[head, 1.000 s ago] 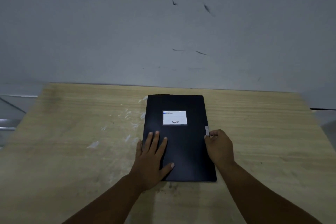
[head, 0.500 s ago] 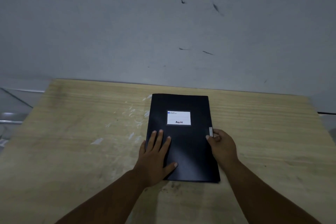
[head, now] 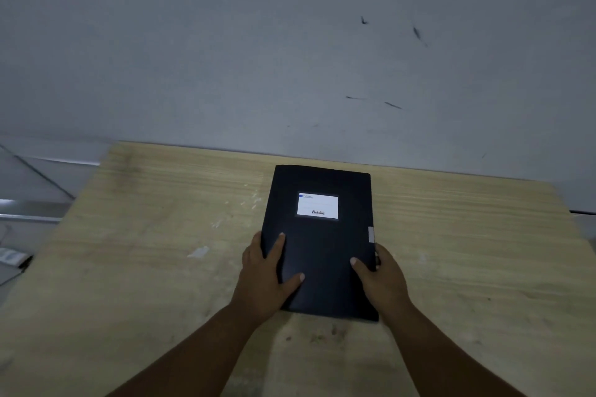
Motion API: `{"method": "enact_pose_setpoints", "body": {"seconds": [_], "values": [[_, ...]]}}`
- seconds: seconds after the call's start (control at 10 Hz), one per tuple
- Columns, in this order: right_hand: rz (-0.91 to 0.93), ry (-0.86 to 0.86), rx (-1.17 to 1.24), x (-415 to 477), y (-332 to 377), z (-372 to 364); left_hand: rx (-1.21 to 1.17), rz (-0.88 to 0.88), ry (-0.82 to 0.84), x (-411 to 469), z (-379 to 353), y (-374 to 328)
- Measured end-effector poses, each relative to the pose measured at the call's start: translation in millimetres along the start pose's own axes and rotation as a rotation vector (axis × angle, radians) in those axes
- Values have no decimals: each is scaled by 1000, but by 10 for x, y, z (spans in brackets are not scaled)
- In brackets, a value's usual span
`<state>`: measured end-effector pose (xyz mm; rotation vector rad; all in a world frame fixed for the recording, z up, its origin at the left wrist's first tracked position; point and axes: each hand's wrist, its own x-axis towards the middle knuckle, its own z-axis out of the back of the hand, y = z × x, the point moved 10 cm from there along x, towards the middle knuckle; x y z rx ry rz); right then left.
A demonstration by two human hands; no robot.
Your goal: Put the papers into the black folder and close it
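The black folder (head: 322,245) lies closed on the wooden table (head: 145,235), with a white label (head: 317,206) on its cover and a small grey tab (head: 371,234) on its right edge. My left hand (head: 267,277) grips the folder's left edge, thumb and a finger on the cover. My right hand (head: 377,277) grips the right edge just below the tab, thumb on top. No papers are visible; the inside of the folder is hidden.
A grey wall (head: 290,58) with dark marks rises right behind the table's far edge. White scuffs (head: 198,251) mark the tabletop left of the folder. Floor and a metal rail (head: 29,218) show past the table's left edge.
My left hand went from lying flat on the cover to gripping the left edge. My right hand left the tab and slid down to grip the right edge. The view shifted left.
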<state>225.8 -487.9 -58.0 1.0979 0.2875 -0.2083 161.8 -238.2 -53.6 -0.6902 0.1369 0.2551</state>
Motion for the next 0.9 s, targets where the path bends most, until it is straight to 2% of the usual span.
{"method": "enact_pose_setpoints", "body": {"seconds": [0.2,0.4,0.7,0.8,0.9], "values": [[19,86,23,70,329,-598,-49,25,-20,182,454,459],[16,92,5,178,511,-1017,-39,29,-33,390,728,854],[25,52,-91,204,584,-1133,-39,-22,6,501,791,970],[76,11,-149,107,651,-1094,41,-16,9,442,918,889],[122,-67,-176,32,799,-1042,6,-18,20,430,1034,833]]}}
